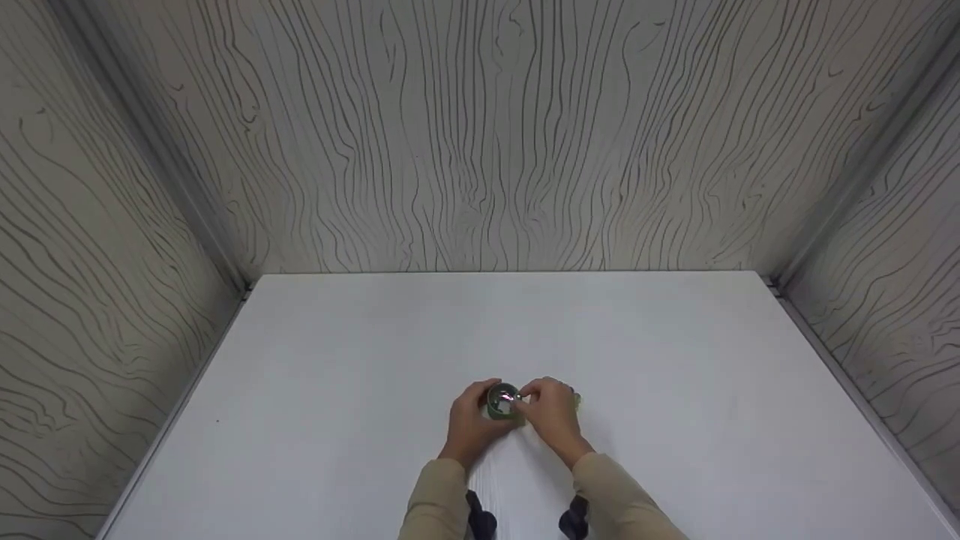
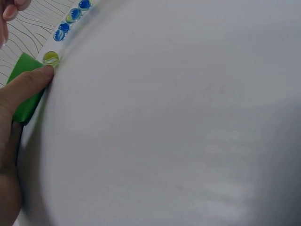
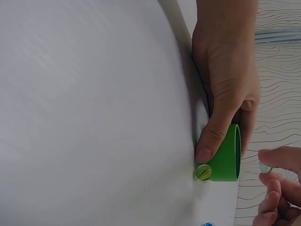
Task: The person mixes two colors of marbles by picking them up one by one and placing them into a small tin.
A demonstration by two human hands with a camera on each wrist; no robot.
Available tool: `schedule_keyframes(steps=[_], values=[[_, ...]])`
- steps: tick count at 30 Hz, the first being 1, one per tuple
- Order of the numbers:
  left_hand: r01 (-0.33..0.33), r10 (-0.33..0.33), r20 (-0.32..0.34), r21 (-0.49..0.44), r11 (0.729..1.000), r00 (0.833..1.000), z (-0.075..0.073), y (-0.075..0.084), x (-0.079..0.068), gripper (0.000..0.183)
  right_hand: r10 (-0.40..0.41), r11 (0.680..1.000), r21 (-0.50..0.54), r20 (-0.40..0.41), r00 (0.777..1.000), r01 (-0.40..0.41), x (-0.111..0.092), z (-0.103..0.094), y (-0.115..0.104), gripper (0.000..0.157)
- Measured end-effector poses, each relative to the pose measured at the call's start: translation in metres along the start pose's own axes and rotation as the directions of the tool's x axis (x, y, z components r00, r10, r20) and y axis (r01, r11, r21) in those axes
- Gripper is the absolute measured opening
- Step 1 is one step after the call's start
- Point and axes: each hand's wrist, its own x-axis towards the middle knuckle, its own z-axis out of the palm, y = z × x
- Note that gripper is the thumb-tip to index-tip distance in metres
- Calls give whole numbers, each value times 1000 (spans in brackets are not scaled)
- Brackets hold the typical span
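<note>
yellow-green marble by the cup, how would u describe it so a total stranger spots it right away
On the white table, find the green cup. Close beside its base sits the yellow-green marble. Its yellow-green and white swirl shows no blue, unlike the nearby row of blue-swirled marbles.

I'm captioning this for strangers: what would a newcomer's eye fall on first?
Likely the green cup, gripped by the left hand low in the middle of the head view. Then the clear marble the right hand pinches by the cup's mouth, and the blue marbles lined up at the left wrist view's top.
</note>
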Motion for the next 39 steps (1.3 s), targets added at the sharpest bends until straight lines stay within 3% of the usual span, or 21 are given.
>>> schedule_keyframes(steps=[6, 14, 22, 29, 39], values=[[21, -21, -4, -18, 1000, 1000, 0, 2, 0, 61, 40, 999, 13, 10, 999, -40, 2, 1, 0, 9], [46, -46, 5, -19, 999, 999, -1, 3, 0, 61, 34, 999, 15, 10, 999, -34, 4, 4, 1, 10], [90, -89, 16, -37, 995, 996, -1, 4, 0, 61, 65, 997, 32, 55, 996, -66, 6, 8, 2, 12], [48, -48, -9, -17, 999, 999, 2, 1, 1, 60, 53, 998, 28, 39, 998, -55, 7, 9, 4, 10], [49, -50, -8, -31, 998, 999, 2, 1, 0, 60, 79, 997, 23, 63, 995, -80, 8, 13, 3, 12]])
